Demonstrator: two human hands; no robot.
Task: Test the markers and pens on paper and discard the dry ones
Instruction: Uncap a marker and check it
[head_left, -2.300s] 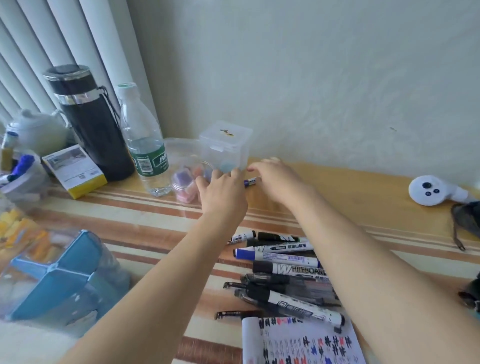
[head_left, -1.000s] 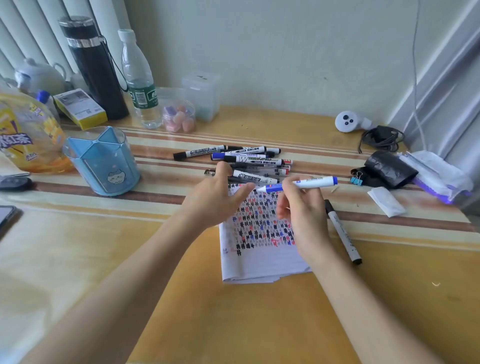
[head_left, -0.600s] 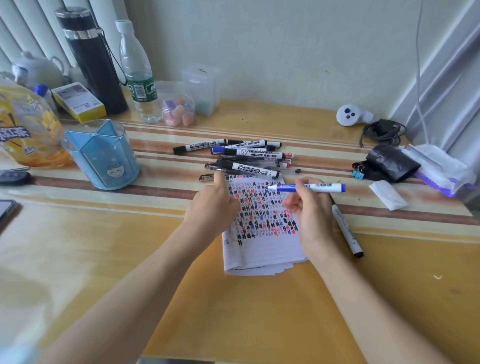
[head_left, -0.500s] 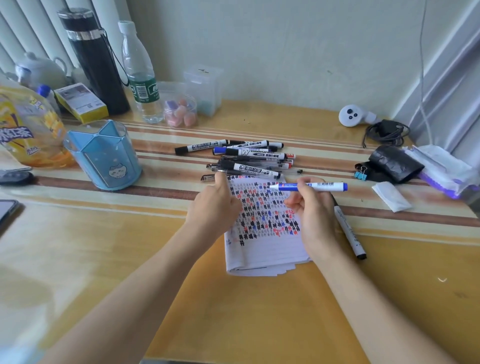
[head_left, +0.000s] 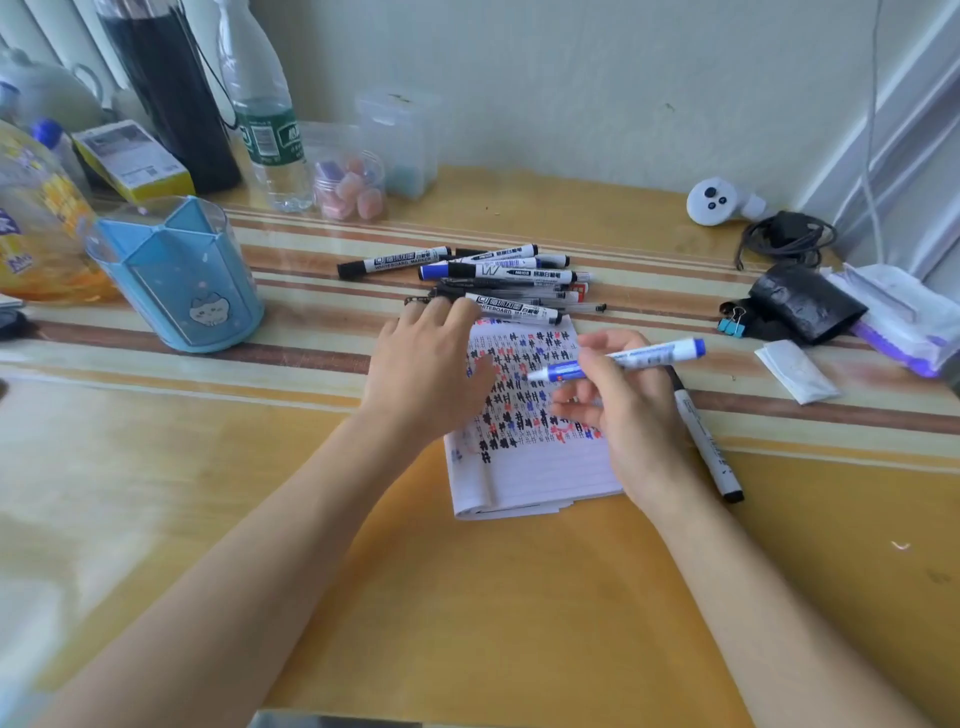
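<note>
Well, the bench (head_left: 467, 597) under me is yellow wood with a striped cloth band across its far half, pushed against a pale wall (head_left: 571, 78), with blinds at the far left corner.

Along the far left edge stand one black flask (head_left: 171, 104) and one water bottle (head_left: 265, 119). One yellow bag (head_left: 36, 223) sits at the left edge. Just beside it is one blue pen holder (head_left: 182, 280).

Near the right edge lie one black pouch (head_left: 805, 306) and two blue binder clips (head_left: 730, 325).

One pad of paper (head_left: 524, 467) lies mid-bench, its far half covered in black, blue and red marks. My left fingers (head_left: 441, 322) are spread wide and flat on the pad's far left corner, holding nothing. Their tips reach the heap of markers (head_left: 509, 280) at the pad's far edge. The markers there overlap, so I cannot count them exactly.

My right fingers (head_left: 610, 340) are curled round one blue marker (head_left: 649, 356). It is held crosswise over the pad, with its writing end pointing left and its blue end out to the right. Whether the tip touches the paper I cannot tell.

One black marker (head_left: 704, 441) lies alone along the pad's right side, partly under my right wrist.
</note>
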